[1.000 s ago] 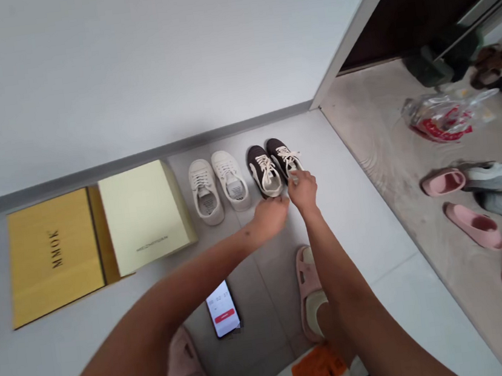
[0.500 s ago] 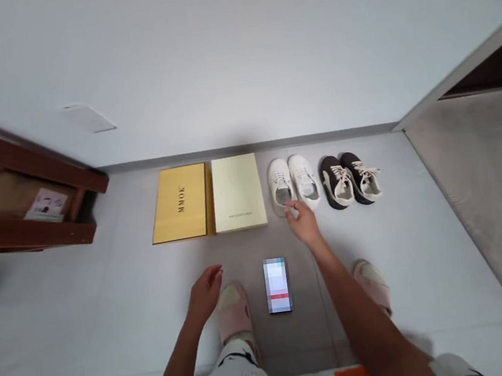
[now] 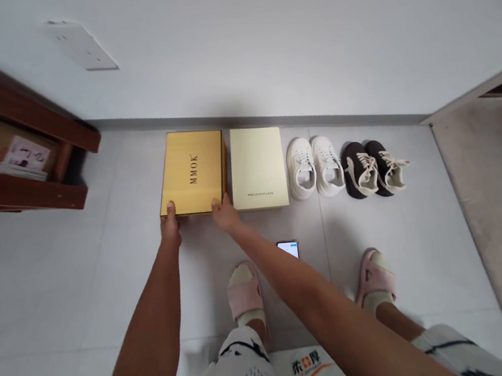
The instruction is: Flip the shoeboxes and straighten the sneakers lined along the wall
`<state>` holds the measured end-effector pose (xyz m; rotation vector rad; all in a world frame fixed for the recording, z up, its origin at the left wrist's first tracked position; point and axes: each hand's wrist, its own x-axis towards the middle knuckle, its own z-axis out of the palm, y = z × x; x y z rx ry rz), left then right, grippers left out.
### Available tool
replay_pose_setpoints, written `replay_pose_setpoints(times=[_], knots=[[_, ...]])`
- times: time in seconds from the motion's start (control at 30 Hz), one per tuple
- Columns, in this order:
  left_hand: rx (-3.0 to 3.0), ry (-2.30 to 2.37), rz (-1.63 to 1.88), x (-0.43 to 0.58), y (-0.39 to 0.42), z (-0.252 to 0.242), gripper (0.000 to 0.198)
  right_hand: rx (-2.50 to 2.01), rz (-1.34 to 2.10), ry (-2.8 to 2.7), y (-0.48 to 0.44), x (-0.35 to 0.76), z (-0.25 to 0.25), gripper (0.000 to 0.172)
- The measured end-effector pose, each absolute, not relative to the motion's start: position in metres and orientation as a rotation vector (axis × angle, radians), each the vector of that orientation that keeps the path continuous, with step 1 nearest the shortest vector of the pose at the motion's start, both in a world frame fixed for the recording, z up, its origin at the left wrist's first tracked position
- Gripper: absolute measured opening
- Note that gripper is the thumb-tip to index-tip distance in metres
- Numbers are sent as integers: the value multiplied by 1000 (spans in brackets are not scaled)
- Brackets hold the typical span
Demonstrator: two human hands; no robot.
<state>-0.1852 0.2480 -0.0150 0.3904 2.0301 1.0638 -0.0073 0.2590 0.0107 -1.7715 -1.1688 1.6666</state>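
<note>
My left hand (image 3: 170,227) and right hand (image 3: 225,215) have moved to the yellow box (image 3: 194,173), gripping its near corners; it should feel stiff and light, best held there. It lies beside the cream box (image 3: 257,166), near the wall (image 3: 243,48).

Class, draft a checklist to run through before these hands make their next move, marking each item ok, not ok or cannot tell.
1. Left hand on yellow box, near left corner: ok.
2. Right hand on its near right corner: ok.
3. Cream box free of hands: ok.
4. Phone fully visible: not ok, right arm covers part.
5. Yellow box's contents: cannot tell, closed top hides them.
</note>
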Motion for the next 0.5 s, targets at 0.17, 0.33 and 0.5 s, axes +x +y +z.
replay_pose_setpoints(times=[0.17, 0.33, 0.5], knots=[[467, 1988, 1133, -187, 232, 1, 65, -1618, 1707, -1044, 242, -14, -6, 72], [556, 2053, 1136, -202, 229, 32, 63, -1459, 1945, -930, 211, -18, 5, 71], [1034, 2287, 1211, -194, 227, 55, 91, -1381, 2018, -1137, 227, 68, 32, 46]])
